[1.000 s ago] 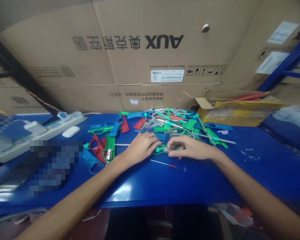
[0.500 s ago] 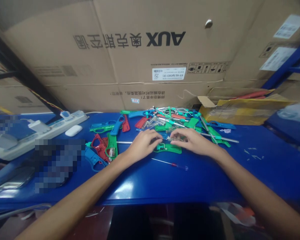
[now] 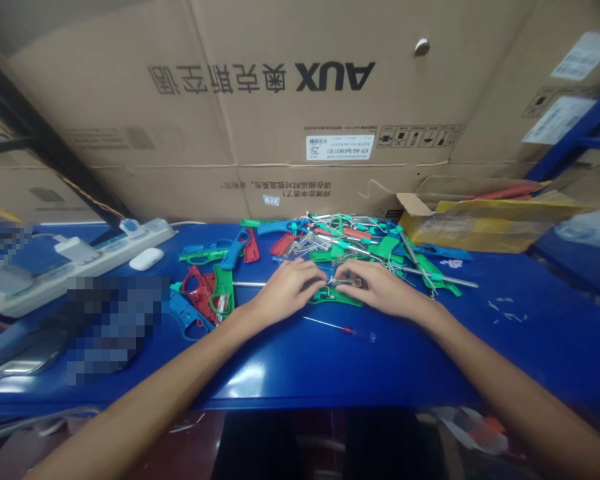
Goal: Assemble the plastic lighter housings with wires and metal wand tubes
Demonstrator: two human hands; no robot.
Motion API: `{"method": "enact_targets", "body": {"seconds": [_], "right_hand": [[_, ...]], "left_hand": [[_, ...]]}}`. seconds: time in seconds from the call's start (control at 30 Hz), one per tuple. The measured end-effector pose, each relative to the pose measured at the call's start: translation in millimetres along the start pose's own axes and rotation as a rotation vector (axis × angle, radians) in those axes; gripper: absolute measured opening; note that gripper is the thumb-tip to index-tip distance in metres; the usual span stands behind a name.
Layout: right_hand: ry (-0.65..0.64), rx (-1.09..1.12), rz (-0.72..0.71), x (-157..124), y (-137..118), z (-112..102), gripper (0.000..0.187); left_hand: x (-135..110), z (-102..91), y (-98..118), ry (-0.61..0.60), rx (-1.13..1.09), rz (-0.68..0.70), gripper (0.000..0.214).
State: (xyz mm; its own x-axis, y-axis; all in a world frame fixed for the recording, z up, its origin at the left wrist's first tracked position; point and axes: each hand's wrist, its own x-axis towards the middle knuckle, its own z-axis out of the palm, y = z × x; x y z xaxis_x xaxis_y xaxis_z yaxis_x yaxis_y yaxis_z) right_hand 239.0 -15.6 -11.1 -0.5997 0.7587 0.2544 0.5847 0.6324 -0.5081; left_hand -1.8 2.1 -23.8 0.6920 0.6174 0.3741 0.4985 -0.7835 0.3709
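Two bare hands are brought together over a flat green plastic handle piece (image 3: 341,297), which lies on the glossy blue surface (image 3: 290,367) just in front of a heap of similar parts. The piece is seen as a long, thin moulding with a looped end towards the left hand (image 3: 286,291). That hand's fingers are curled down onto the looped end; whether the end is gripped or merely pressed cannot be told. A small clear tube with a metal tip (image 3: 349,283) is pinched between the narrowed fingertips of the right hand (image 3: 380,289) and is held just above the green piece, nearly touching it.

Compared with half a second ago, the fingertips of the two hands are drawn closer together and the clear tube is held lower, while the green piece is found in much the same place.

A thin steel needle with a red hub (image 3: 338,327) lies on the surface near the wrists. The tangled heap of green, blue and red plastic handles and wire rods (image 3: 353,241) is spread behind the hands, and a smaller cluster of red, green and blue handles (image 3: 203,299) lies to the left. Matt brown cardboard cartons (image 3: 260,133) are stacked behind the surface.
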Motion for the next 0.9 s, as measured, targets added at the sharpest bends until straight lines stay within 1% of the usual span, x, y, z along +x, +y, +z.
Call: {"method": "enact_targets", "body": {"seconds": [0.7, 0.9], "right_hand": [[0.002, -0.047, -0.006, -1.0, -2.8, 0.4, 0.018], [0.023, -0.069, -0.021, -0.9, -1.4, 0.7, 0.020]], "left_hand": [[-1.0, -0.9, 1.1, -0.016, 0.018, 0.002, 0.016], [-0.9, 0.1, -0.1, -0.011, 0.009, 0.001, 0.016]]}}
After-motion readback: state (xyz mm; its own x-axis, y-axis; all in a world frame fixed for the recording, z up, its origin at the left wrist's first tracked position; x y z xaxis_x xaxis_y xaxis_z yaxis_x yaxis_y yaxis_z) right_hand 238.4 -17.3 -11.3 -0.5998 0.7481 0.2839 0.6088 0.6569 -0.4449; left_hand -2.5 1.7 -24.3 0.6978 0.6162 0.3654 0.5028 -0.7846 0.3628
